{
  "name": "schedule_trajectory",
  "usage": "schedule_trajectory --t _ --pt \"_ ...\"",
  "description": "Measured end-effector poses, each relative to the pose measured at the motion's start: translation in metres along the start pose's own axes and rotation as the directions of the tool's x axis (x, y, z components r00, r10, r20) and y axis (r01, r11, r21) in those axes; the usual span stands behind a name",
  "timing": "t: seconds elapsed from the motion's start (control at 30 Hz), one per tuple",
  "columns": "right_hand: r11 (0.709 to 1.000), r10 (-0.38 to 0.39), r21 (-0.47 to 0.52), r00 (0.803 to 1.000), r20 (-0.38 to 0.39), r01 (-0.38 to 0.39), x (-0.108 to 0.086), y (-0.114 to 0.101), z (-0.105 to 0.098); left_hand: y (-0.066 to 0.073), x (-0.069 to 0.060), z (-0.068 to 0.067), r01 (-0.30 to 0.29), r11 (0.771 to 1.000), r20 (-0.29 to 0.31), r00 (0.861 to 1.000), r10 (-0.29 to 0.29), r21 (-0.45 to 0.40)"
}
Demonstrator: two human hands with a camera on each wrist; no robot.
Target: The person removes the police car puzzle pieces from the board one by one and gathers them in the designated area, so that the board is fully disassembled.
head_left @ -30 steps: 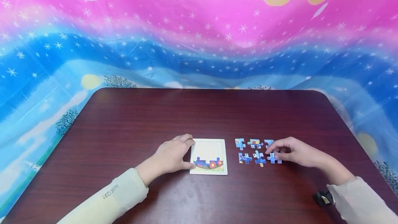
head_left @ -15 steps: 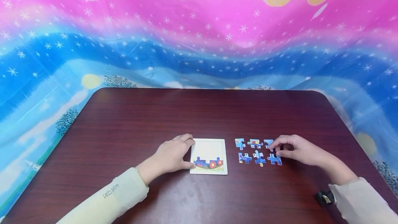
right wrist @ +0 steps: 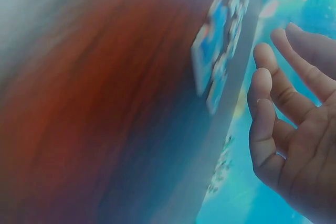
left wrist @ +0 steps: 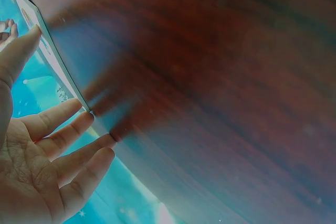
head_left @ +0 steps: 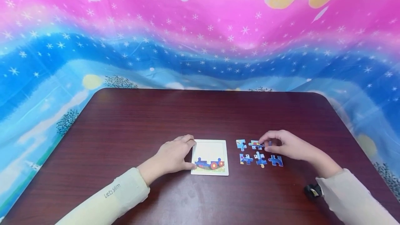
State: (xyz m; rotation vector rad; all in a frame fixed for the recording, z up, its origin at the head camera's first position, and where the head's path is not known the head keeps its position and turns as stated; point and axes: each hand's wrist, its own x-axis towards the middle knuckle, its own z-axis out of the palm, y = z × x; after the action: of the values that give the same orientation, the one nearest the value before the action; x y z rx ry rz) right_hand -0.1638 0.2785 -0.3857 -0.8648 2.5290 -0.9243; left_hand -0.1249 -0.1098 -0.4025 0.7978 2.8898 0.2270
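Observation:
A square puzzle tray (head_left: 209,175) with a pale frame lies on the table. Along its lower part sits a joined strip of picture pieces (head_left: 214,165) with red wheels. My left hand (head_left: 170,155) rests at the tray's left side, thumb and fingertips touching its edge, fingers fairly straight. Right of the tray lie two rows of loose jigsaw pieces (head_left: 246,159). Over the back row hovers my right hand (head_left: 290,147), fingers loosely bent, nothing seen between them. It partly hides the back-right piece. In the right wrist view several puzzle pieces (right wrist: 210,45) lie apart from the fingers.
The dark wooden table (head_left: 150,114) has rounded far corners. A pink and blue printed cloth (head_left: 200,37) hangs behind it and round its sides. A black device (head_left: 312,191) shows at the right sleeve's cuff.
My right hand has moved left and away from me, from the right-hand pieces to above the back row. The front-right piece has shifted slightly and is uncovered. My left hand and the tray stay put.

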Motion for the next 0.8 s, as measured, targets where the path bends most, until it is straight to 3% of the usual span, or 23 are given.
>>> schedule_trajectory --t 0.53,0.8 --pt "0.999 -0.051 0.022 0.991 0.121 0.049 0.068 -0.038 0.036 -0.001 -0.001 0.0 -0.008 1.0 -0.009 1.0 0.008 0.008" --pt "0.992 -0.123 0.051 0.972 0.201 0.115 0.094 -0.063 0.056 0.0 0.0 0.0 -0.003 1.0 -0.008 1.0 0.003 0.004"
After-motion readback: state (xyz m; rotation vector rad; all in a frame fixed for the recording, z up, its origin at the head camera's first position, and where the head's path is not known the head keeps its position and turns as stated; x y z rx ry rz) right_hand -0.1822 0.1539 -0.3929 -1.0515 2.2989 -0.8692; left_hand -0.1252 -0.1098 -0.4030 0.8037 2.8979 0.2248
